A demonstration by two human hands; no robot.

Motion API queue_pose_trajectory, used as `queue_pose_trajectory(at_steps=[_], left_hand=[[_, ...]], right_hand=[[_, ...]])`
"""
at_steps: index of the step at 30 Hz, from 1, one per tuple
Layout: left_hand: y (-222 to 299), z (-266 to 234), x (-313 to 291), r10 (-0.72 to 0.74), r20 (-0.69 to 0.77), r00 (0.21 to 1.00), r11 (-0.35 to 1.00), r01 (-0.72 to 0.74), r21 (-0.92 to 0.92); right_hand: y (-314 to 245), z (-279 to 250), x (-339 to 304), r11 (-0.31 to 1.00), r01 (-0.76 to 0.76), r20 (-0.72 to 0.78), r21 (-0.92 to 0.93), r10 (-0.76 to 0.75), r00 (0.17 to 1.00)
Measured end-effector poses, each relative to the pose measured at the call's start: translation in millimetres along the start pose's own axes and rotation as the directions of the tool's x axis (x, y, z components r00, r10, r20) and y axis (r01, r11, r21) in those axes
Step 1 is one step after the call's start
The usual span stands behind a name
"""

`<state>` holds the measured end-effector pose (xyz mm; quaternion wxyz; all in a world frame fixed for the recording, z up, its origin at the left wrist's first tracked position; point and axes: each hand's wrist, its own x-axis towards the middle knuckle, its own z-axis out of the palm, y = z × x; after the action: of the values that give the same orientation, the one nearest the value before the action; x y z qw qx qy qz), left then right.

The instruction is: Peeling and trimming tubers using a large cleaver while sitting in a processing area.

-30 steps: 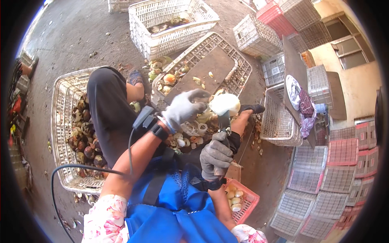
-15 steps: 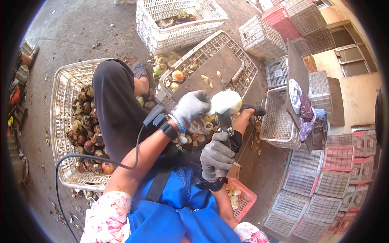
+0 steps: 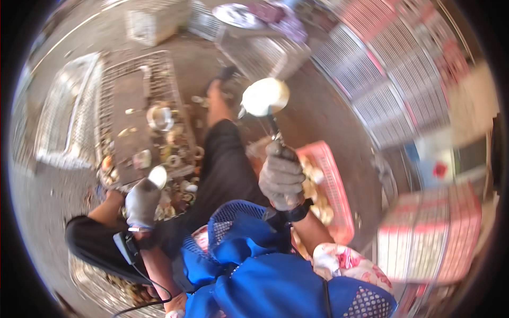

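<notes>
Stacks of white & pink crates (image 3: pixel 371 79) took up the far right, a pink-and-white stack (image 3: pixel 408 244) the near right, both blurry. Blue apron (image 3: pixel 260 286) filled the near middle. At left, a wide slatted crate (image 3: pixel 159 69) w/ a brown board (image 3: pixel 130 93) on it, scraps scattered on & abt both; just left of that, a white crate (image 3: pixel 66 114). Person's dark-trousered leg (image 3: pixel 228 159) stood in the way btwn the slatted crate & a pink basket (image 3: pixel 342 196), right of centre, w/ pale pieces in it. Another crate (image 3: pixel 87 275), near left, was partly hidden by the other leg.

Main item, a white round piece (image 3: pixel 265 97), was just right of centre, on the far side of the right hand: v. bright, slightly oval, surface detail washed out. It met the far end of a dark tool (image 3: pixel 273 124), well apart from the basket.

Right hand (image 3: pixel 281 177), dk grey glove: fingers wrapped tight round the tool's handle. Left hand (image 3: pixel 143 204), lt grey glove, was near the scraps at left, fingers curled; small pale oval piece (image 3: pixel 158 176) at the tips, can't tell if pinched or merely beside, too blurry.
</notes>
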<state>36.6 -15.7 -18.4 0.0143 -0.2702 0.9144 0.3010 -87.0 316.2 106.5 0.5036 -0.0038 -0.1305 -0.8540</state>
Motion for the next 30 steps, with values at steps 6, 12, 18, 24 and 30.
queue_pose_trajectory(at_steps=[6, 12, 18, 24, 30], left_hand=[[29.5, 15.9, 16.6, -0.019, 0.395, 0.918, 0.985, -0.05, 0.162], [32.2, 14.2, 9.8, -0.004, 0.406, 0.914, 0.998, 0.029, -0.056], [42.4, 6.2, 7.9, 0.04, 0.283, 0.958, 0.933, 0.066, -0.355], [-3.3, -89.0, -76.4, 0.58, -0.438, 0.687, 0.806, -0.405, 0.432], [-93.4, -132.8, -189.4, -0.751, -0.526, 0.4, 0.483, -0.21, -0.85]], right_hand=[[-13.2, 59.2, -174.1, 0.681, 0.549, 0.023, -0.486, -0.617, 0.786], [10.5, 42.1, -251.0, 0.264, -0.137, -0.232, -0.955, -0.95, -0.208], [-15.1, -55.1, -226.2, 0.239, -0.266, -0.203, -0.934, -0.967, -0.153], [-43.6, -37.6, -174.6, 0.097, -0.126, -0.072, -0.987, -0.98, -0.183], [-37.7, -26.5, -110.2, 0.438, -0.05, -0.355, -0.898, -0.65, 0.672]])
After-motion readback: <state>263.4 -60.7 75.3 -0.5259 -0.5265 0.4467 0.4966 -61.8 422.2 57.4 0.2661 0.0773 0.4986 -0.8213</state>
